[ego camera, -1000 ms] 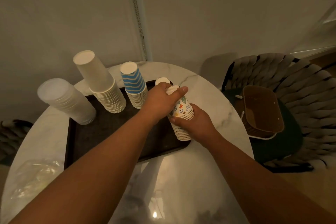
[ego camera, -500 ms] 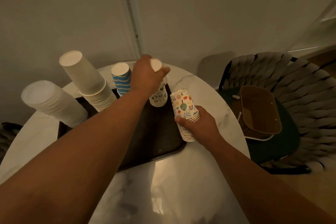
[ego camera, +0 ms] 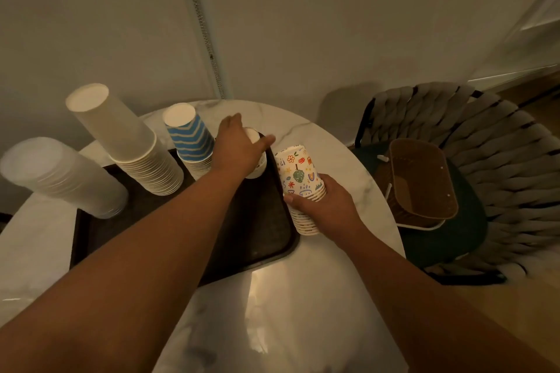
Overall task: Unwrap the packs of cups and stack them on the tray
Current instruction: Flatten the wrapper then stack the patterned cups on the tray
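We look down on a round marble desk [ego camera: 318, 306] carrying a dark tray [ego camera: 266, 239] — its far side crowded with cups set upside down. Our left hand [ego camera: 239, 151] reaches over the tray's far right corner, its grip closed around a small patterned cup stack [ego camera: 257, 165] that stands on the tray there; most of that stack is hidden under the palm. Our right hand [ego camera: 325, 206] holds a taller patterned stack [ego camera: 300, 179], fingers wrapped around its lower half, at the tray's right edge; we cannot tell whether its base rests on the rim or on the desk. Along the tray's far edge stand a blue striped stack [ego camera: 189, 133] and a plain white stack [ego camera: 127, 142] — and a clear plastic stack [ego camera: 60, 175] at the left edge. Beyond the desk's right edge, a woven chair [ego camera: 500, 160] carries a brown basket [ego camera: 421, 182].
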Action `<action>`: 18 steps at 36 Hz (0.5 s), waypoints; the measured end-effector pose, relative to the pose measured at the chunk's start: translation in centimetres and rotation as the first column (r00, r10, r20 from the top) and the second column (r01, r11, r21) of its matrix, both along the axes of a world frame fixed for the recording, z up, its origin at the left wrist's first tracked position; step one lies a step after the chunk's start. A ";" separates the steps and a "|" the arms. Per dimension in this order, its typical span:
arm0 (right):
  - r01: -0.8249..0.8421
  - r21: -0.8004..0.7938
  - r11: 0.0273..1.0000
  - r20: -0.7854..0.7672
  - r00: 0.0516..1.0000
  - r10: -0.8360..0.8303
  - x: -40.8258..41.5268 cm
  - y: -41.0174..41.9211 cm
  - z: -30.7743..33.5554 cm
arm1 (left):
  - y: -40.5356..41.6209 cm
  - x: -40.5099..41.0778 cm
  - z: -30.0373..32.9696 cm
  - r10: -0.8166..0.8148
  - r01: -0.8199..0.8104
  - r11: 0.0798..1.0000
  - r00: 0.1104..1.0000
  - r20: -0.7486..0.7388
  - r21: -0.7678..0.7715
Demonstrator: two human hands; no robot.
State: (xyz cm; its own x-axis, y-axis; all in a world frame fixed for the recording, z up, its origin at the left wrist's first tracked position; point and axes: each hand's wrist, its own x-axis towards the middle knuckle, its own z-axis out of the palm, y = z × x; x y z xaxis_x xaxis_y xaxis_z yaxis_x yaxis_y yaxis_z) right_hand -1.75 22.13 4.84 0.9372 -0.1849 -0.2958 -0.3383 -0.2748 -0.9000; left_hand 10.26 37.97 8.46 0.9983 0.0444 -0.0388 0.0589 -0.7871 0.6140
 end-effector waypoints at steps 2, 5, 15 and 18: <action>0.001 0.056 0.998 -0.024 1.000 0.000 0.0 0.1 0.1 | 0.0 -1.1 1.4 0.044 -0.031 0.994 0.991 0.127 -0.105; -0.002 0.201 0.980 -0.037 0.999 0.010 -0.1 0.4 0.5 | -0.1 -3.1 3.2 0.047 -0.019 0.956 0.995 0.086 -0.294; -0.121 0.221 0.968 -0.015 0.992 0.128 -0.5 3.3 1.9 | 1.3 -6.3 2.9 -0.176 -0.033 0.816 0.937 -0.302 -0.578; -0.120 0.113 0.986 0.011 0.993 0.120 -0.6 3.9 1.8 | 1.6 -6.7 2.9 -0.143 -0.042 0.830 0.948 -0.284 -0.556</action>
State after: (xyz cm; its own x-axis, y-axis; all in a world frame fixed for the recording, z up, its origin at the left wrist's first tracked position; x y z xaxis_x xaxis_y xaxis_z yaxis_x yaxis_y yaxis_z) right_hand -2.37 26.02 6.69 0.9519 -0.0368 -0.3043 -0.3051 -0.2095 -0.9290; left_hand 3.60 39.58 11.35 0.9323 -0.1266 -0.3389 0.2823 -0.3311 0.9004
